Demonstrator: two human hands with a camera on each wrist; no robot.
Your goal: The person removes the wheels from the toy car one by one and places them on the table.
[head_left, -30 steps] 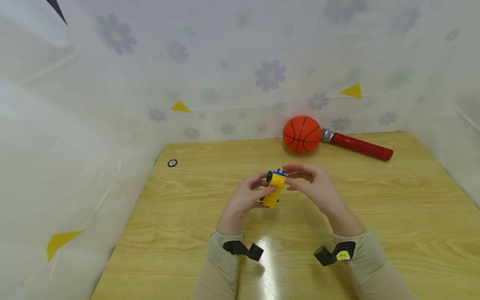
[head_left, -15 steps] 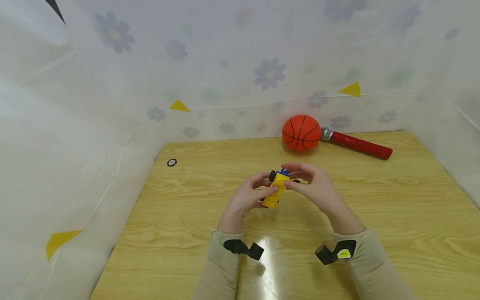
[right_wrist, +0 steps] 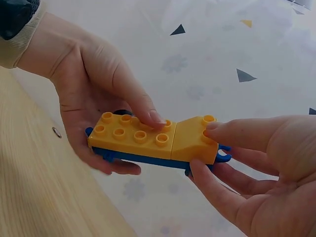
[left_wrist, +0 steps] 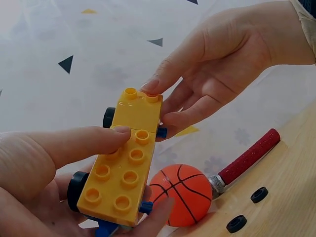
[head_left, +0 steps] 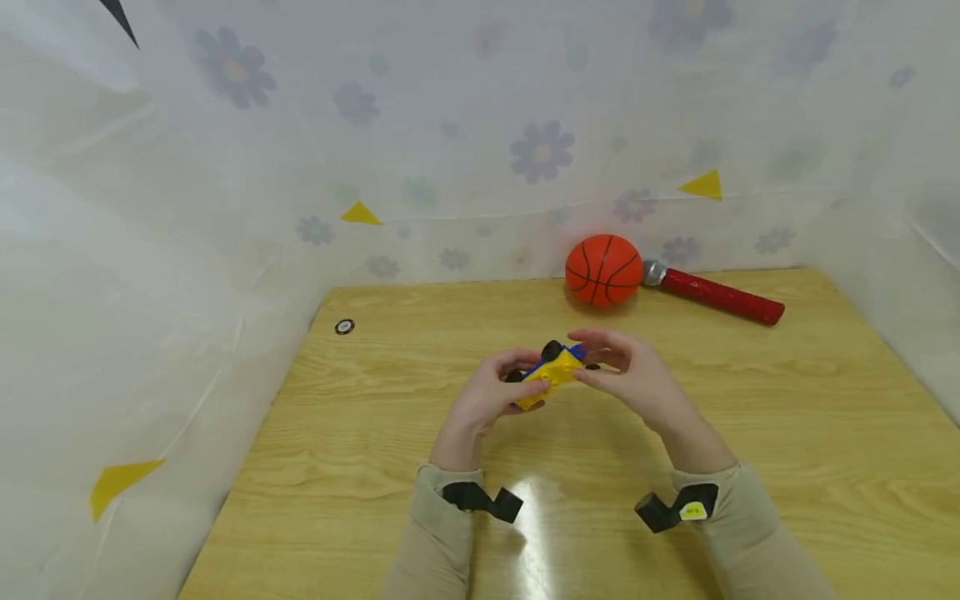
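Observation:
A toy car of yellow studded bricks on a blue chassis with black wheels is held just above the wooden table. My left hand grips its near end, thumb pressed on the studs and fingers curled under the chassis. My right hand pinches the far end, the sloped yellow brick, between thumb and fingers. The car lies nearly level, studs up. Two loose black wheels lie on the table beyond it.
An orange toy basketball sits at the table's back edge with a red-handled tool beside it on the right. A small round black disc lies at the back left. A flowered white sheet walls the table in.
The car has tipped from standing on end to lying nearly level between my hands. Both hands kept their hold and shifted only slightly.

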